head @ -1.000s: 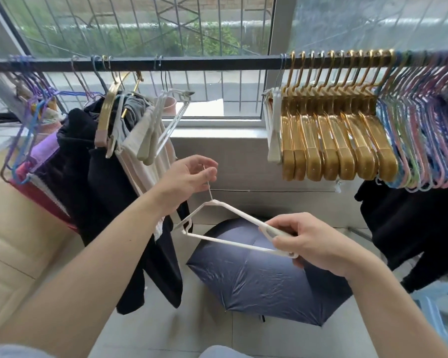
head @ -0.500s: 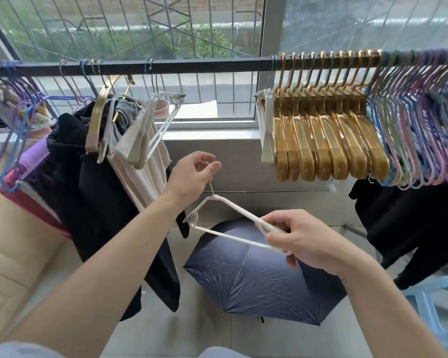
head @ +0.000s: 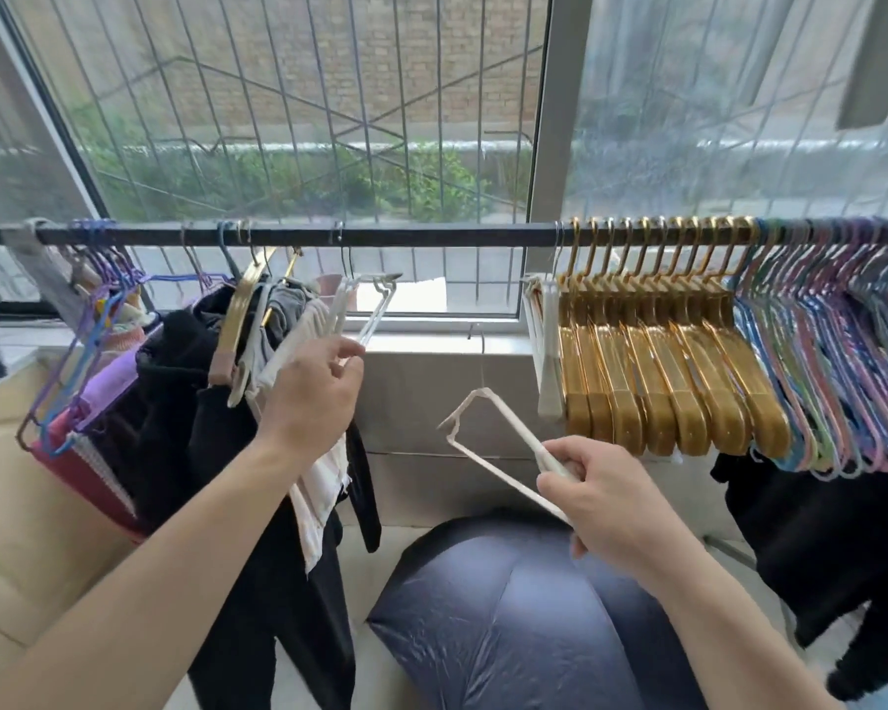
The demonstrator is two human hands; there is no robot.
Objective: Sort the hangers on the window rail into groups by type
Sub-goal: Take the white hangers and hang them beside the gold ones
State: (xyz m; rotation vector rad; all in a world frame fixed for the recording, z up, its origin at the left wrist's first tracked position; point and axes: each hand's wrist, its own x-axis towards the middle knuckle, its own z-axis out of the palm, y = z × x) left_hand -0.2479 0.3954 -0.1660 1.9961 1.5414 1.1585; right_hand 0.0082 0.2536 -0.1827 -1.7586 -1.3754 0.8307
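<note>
Left hand fingers curled loose, at white hangers just above fingertips; grip on them unclear, likely reaching for next one. It has let go of hook since earlier frame. Right hand grips white hanger by shoulder, hook up, rail well above, white group up-right.

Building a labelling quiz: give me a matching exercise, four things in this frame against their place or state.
Things:
1. white hanger
2. gold hangers
3. pastel hangers
4. umbrella

Places or states:
A. far right of the rail
B. open, on the floor
C. held in the right hand, off the rail
D. packed on the rail, right of the window post

Pairs: 1-C, 2-D, 3-A, 4-B
</note>
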